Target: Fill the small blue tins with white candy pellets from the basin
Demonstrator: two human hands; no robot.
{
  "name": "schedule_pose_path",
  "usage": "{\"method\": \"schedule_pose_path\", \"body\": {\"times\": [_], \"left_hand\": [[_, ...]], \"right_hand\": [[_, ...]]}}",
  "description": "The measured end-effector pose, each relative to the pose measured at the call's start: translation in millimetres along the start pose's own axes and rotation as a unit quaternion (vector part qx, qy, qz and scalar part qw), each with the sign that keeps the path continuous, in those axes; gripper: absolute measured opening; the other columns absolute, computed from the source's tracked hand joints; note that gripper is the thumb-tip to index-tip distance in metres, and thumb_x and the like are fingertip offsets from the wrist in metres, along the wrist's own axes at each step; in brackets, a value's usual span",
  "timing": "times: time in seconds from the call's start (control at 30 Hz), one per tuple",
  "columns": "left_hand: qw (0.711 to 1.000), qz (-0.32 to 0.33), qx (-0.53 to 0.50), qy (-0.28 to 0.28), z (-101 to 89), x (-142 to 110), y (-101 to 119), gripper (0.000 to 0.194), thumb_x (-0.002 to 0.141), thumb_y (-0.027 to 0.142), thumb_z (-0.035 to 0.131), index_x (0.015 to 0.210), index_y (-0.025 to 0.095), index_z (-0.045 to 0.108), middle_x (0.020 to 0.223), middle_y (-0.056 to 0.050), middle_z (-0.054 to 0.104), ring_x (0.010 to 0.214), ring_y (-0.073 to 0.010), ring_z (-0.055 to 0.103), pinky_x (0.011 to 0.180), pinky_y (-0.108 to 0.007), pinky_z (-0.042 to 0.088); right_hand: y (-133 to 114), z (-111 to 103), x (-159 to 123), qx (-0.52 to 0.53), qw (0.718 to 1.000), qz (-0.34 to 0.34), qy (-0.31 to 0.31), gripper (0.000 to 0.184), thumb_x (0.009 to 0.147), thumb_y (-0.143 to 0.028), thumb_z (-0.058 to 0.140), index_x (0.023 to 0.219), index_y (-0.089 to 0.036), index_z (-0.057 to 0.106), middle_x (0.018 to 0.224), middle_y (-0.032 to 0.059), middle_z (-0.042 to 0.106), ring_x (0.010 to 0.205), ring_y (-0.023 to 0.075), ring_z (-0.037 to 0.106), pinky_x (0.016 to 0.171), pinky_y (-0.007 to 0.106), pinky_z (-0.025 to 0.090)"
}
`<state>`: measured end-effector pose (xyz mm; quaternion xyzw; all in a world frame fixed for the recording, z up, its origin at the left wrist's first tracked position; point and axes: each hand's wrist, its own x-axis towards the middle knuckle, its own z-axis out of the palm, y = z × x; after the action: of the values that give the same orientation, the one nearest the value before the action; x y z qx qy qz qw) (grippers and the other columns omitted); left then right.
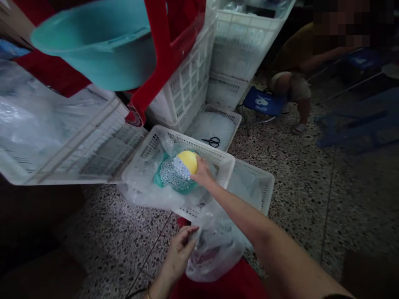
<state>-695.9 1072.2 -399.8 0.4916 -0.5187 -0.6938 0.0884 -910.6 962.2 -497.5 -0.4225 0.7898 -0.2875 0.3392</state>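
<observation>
Gripping the yellow bowl [188,159] at its rim, the right hand [203,171] has its fingers closed; pale beads [174,176] lie just beyond them, in the teal basin [158,177]. Left hand [176,253] narrowly pinches 1 clear bag [215,253] at the fingertips. A level bowl and gentle wrist should limit spilling.

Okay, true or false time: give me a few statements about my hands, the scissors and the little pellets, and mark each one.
1. The right hand holds a yellow bowl. True.
2. The scissors lie on the speckled floor. False: the scissors lie in a white crate.
3. The left hand is at a clear plastic bag. True.
4. The pellets below the bowl are in a red container. False: the pellets are in a green container.
</observation>
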Motion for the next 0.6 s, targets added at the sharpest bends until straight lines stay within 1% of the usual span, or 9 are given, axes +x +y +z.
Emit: {"method": "schedule_pose_path", "body": {"times": [0.07,0.13,0.2,0.27,0.33,0.43,0.5,0.53,0.6], "left_hand": [[1.000,-0.019,-0.008,-0.001,-4.4,0.5,-2.4,0.036,0.072,0.036,0.061,0.101,0.016,0.066,0.103,-0.010,0.062,0.098,-0.0229,0.057,0.089,-0.033,0.043],[0.999,-0.039,-0.020,0.001,-6.3,1.4,-1.8,0.037,0.071,0.037,0.061,0.101,0.015,0.065,0.103,-0.011,0.062,0.096,-0.0231,0.057,0.089,-0.034,0.044],[0.998,-0.054,-0.032,0.001,-6.5,2.5,1.2,0.039,0.070,0.038,0.062,0.101,0.014,0.065,0.103,-0.012,0.062,0.096,-0.0237,0.057,0.088,-0.035,0.044],[0.998,-0.060,-0.036,-0.001,-5.2,3.9,4.6,0.039,0.070,0.039,0.062,0.100,0.014,0.065,0.103,-0.012,0.062,0.096,-0.0243,0.057,0.089,-0.036,0.044],[0.998,-0.055,-0.023,-0.003,-2.3,6.0,6.7,0.038,0.069,0.038,0.062,0.099,0.015,0.066,0.105,-0.012,0.062,0.099,-0.0248,0.056,0.091,-0.037,0.042],[0.998,-0.040,0.024,0.044,5.9,12.3,6.1,0.051,0.064,0.038,0.067,0.109,0.015,0.060,0.117,-0.013,0.055,0.108,-0.0258,0.052,0.094,-0.037,0.041],[0.995,-0.046,0.046,0.074,13.3,18.4,5.0,0.068,0.060,0.038,0.071,0.121,0.015,0.050,0.122,-0.014,0.052,0.109,-0.0259,0.051,0.094,-0.037,0.041],[0.994,-0.058,0.052,0.073,17.1,21.6,5.1,0.072,0.059,0.038,0.071,0.122,0.014,0.048,0.120,-0.014,0.054,0.108,-0.0257,0.053,0.094,-0.037,0.041],[0.994,-0.095,0.039,0.037,24.7,27.9,8.2,0.064,0.061,0.041,0.070,0.116,0.013,0.053,0.111,-0.013,0.060,0.102,-0.0252,0.057,0.091,-0.037,0.043]], "right_hand": [[-5.6,27.8,2.7,-0.116,0.993,-0.031,-0.014,0.091,0.059,-0.022,0.068,0.139,-0.021,0.027,0.141,0.0160,0.028,0.128,0.0353,0.026,0.094,0.046,0.039],[-6.6,44.6,0.1,-0.190,0.978,-0.080,-0.031,0.088,0.063,-0.020,0.068,0.140,-0.024,0.026,0.143,0.0158,0.025,0.131,0.0357,0.019,0.094,0.047,0.038],[-5.0,48.9,-5.2,-0.229,0.963,-0.135,-0.035,0.084,0.066,-0.017,0.066,0.140,-0.027,0.026,0.145,0.0150,0.024,0.133,0.0356,0.016,0.097,0.051,0.033],[-2.3,40.3,-11.9,-0.233,0.955,-0.181,-0.020,0.081,0.068,-0.014,0.064,0.140,-0.027,0.028,0.146,0.0135,0.022,0.135,0.0345,0.013,0.102,0.052,0.027],[1.8,19.1,-20.8,-0.199,0.959,-0.202,0.020,0.078,0.069,-0.016,0.064,0.139,-0.026,0.030,0.147,0.0119,0.021,0.135,0.0321,0.011,0.105,0.048,0.024],[17.6,-33.4,-46.4,-0.093,0.972,-0.177,0.123,0.081,0.069,-0.030,0.067,0.139,-0.019,0.028,0.145,0.0142,0.022,0.135,0.0305,0.015,0.106,0.046,0.027],[41.8,-77.2,-78.8,0.025,0.974,-0.109,0.198,0.091,0.066,-0.039,0.069,0.141,-0.019,0.020,0.144,0.0151,0.025,0.132,0.0302,0.024,0.101,0.045,0.036],[59.3,-99.2,-100.4,0.097,0.968,-0.060,0.225,0.095,0.065,-0.041,0.069,0.142,-0.021,0.017,0.143,0.0145,0.026,0.129,0.0295,0.030,0.096,0.043,0.041],[103.9,-137.0,-152.5,0.229,0.941,0.043,0.244,0.098,0.064,-0.040,0.070,0.142,-0.026,0.011,0.141,0.0121,0.031,0.122,0.0270,0.042,0.090,0.040,0.047]]}}
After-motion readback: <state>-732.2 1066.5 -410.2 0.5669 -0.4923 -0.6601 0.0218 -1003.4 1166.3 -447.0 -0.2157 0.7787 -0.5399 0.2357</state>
